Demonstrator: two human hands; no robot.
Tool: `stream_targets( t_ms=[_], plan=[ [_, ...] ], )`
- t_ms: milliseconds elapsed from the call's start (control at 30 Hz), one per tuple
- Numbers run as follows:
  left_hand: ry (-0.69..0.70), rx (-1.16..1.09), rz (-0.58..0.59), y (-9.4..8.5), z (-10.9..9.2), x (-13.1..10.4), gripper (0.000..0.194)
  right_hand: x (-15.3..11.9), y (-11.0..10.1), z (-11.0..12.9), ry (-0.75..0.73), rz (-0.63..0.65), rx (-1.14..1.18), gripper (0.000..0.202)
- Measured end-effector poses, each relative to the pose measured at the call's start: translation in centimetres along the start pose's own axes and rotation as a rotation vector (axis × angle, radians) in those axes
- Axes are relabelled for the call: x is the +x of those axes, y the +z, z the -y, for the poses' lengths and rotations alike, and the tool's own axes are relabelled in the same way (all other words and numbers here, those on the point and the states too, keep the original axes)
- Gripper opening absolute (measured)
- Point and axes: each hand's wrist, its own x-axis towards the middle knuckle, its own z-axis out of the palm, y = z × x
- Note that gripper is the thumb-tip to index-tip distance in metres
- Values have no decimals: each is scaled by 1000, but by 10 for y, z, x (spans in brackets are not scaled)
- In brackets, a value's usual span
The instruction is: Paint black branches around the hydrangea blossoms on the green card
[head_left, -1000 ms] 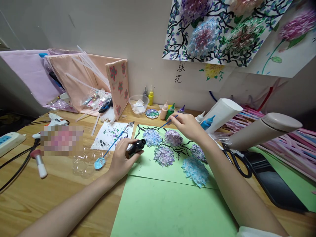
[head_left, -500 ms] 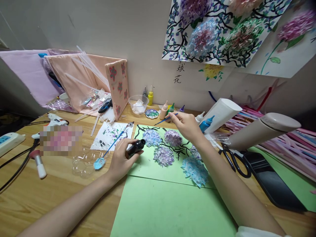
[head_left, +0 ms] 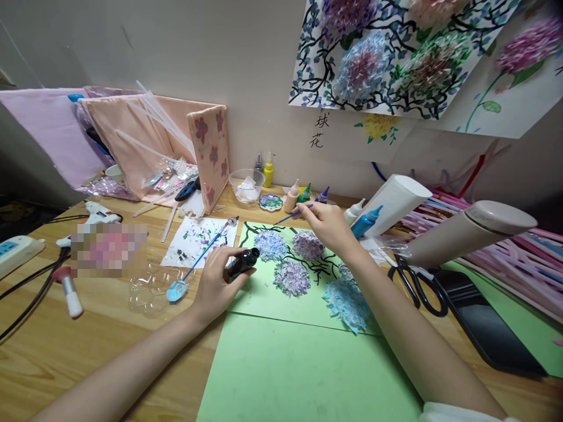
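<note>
My left hand point(head_left: 217, 281) is wrapped round a small black bottle point(head_left: 243, 264), uncapped and tilted with its mouth towards the right. In my right hand point(head_left: 325, 225) a thin blue paintbrush point(head_left: 290, 217) is pinched, its tip at the upper edge of a light green sheet point(head_left: 259, 293). Black painted branches point(head_left: 323, 269) run over that sheet among several raised flowers: a blue-lilac one point(head_left: 270, 244), purple ones point(head_left: 292, 278) and a turquoise one point(head_left: 347, 305) partly under my right forearm.
Paint bottles point(head_left: 304, 193) and a small palette point(head_left: 270, 202) line the back. Left are a paint-spotted paper point(head_left: 182, 249), a second brush point(head_left: 202, 256), a clear plastic tray point(head_left: 147, 293) and a glue gun point(head_left: 99, 215). Scissors point(head_left: 411, 284) and a grey tumbler point(head_left: 461, 234) lie right.
My right hand and the paintbrush have shifted slightly down and to the left along the sheet's upper edge. My left hand and the black bottle stay put.
</note>
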Motion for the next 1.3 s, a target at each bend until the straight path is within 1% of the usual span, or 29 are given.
stream_targets(
  t_ms=[367, 600, 700, 833, 900, 1067, 1300],
  plan=[
    [-4, 3, 2, -1, 1, 0, 30, 1, -1, -1, 7, 19, -40, 37],
    [3, 10, -2, 0, -1, 0, 29, 2, -5, 0, 17, 26, -8, 34],
    [8, 16, -3, 0, -1, 1, 29, 1, -8, 0, 6, 4, 9, 34],
    [11, 29, -2, -1, -1, 1, 29, 1, -13, -2, 19, -69, 66, 37],
    [12, 31, -4, -1, -1, 1, 29, 1, -14, -2, 28, -85, 55, 38],
    [7, 24, -6, 0, -1, 0, 29, 2, -13, -2, 49, -50, -31, 39],
    [-5, 17, -1, 0, -1, 0, 29, 2, -11, -3, 52, -14, -23, 38]
  ],
)
